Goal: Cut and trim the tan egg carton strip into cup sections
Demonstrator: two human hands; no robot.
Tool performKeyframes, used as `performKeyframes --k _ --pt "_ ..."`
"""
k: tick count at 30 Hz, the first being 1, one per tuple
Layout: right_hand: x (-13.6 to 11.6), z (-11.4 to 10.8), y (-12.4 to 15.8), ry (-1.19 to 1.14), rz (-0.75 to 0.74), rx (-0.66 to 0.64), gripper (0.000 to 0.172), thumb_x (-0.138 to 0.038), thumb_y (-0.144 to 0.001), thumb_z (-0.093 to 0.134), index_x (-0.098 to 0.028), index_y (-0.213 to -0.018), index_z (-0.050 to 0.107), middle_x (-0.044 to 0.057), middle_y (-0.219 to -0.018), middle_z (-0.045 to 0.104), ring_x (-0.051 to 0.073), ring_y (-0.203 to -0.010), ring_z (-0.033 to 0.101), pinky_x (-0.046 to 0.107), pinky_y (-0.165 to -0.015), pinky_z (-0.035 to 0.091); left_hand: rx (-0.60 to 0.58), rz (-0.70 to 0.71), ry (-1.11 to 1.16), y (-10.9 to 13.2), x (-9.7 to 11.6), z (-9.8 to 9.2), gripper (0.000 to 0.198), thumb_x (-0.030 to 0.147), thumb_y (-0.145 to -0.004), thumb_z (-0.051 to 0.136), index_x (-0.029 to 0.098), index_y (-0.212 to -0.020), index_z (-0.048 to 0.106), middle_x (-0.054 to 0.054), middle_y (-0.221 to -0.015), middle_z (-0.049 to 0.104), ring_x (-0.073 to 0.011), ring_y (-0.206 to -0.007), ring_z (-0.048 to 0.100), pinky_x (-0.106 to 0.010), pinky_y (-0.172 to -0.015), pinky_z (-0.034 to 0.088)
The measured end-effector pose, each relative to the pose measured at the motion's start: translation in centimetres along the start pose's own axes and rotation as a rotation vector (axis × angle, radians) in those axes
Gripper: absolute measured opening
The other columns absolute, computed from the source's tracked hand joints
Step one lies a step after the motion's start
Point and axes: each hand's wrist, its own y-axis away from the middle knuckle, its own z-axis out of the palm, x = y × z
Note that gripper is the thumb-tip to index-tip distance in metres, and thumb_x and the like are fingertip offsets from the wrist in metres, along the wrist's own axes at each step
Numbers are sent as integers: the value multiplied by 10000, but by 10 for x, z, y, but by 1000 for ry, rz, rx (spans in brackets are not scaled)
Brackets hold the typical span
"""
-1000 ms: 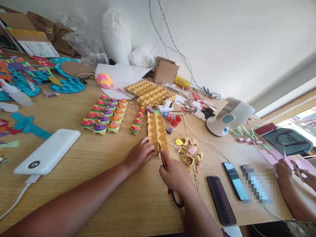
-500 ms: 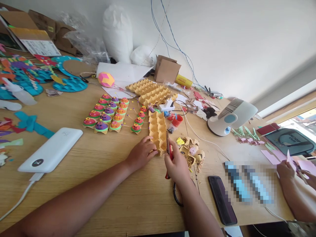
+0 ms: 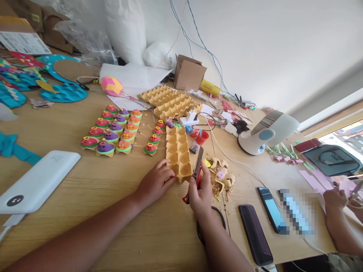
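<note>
My red-handled cutter knife (image 3: 198, 166) has swung outward since half a second ago, when it stood against the right edge of a yellow egg-tray strip (image 3: 177, 149); its blade now tilts toward one o'clock, just clear of the cardboard. The knife sits in my right hand (image 3: 202, 196), thumb and fingers closed around it, at the strip's four o'clock. My left hand (image 3: 154, 181) lies at the seven o'clock corner, fingers slightly parted, their tips against the near end; whether they pinch the edge, I cannot tell. The strip lies cups up on the wooden table (image 3: 136, 234), directly ahead of me.

Around the strip, a row of red painted figures (image 3: 154, 139) stands at ten o'clock, and a larger block of painted figures (image 3: 114, 126) sits beyond it. More egg trays (image 3: 173, 105) lie at twelve, a red cup (image 3: 202, 139) at two and cut scraps (image 3: 227, 182) at four. A white fan (image 3: 272, 128) stands toward three. Farther out, between three and four, a co-worker's hand (image 3: 335, 198) is near scissors (image 3: 356, 194).
</note>
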Motion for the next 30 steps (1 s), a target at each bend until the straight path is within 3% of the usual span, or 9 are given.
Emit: performKeyframes --k 3,6,9,15,24,30 --pt "2 1 4 -19 -11 27 610 -281 -962 500 -275 -1549 332 95 -1308 617 230 -1184 611 426 -971 542 -20 -8 8 5 1 -3 113 260 -977 559 214 -903 631 -27 -863 665 -267 -1291 490 -471 -1142 415" --pt "5 3 7 -20 4 48 601 -299 -966 502 -281 -1545 341 107 -1364 591 261 -1273 569 488 -1003 535 -17 -12 12 9 3 -4 99 245 -973 563 219 -915 639 -30 -873 667 -267 -1299 486 -465 -1141 422" --pt "8 3 11 -29 34 69 592 -321 -978 496 -288 -1548 339 113 -1342 602 274 -1250 585 502 -989 541 -29 -27 2 12 5 -4 97 239 -977 555 225 -951 647 -35 -913 673 -269 -1330 465 -465 -1148 419" --pt "19 6 22 -74 94 41 635 -363 -991 478 -259 -1582 272 92 -1083 680 261 -1068 656 440 -849 592 -48 -71 -43 16 11 -1 104 240 -979 553 242 -946 651 -32 -945 682 -275 -1408 407 -451 -1124 443" --pt "16 2 22 -49 97 70 612 -341 -1001 470 -310 -1581 278 127 -1469 512 308 -1373 476 593 -1065 461 -80 -102 -63 16 16 -3 111 231 -980 548 253 -953 654 -31 -968 694 -274 -1426 409 -449 -1103 471" --pt "25 5 26 -59 125 82 612 -368 -988 502 -289 -1566 321 116 -1182 679 305 -1200 611 510 -900 577 -86 -56 -55 18 14 -1 102 211 -974 551 261 -963 639 -28 -957 693 -267 -1420 415 -446 -1084 485"
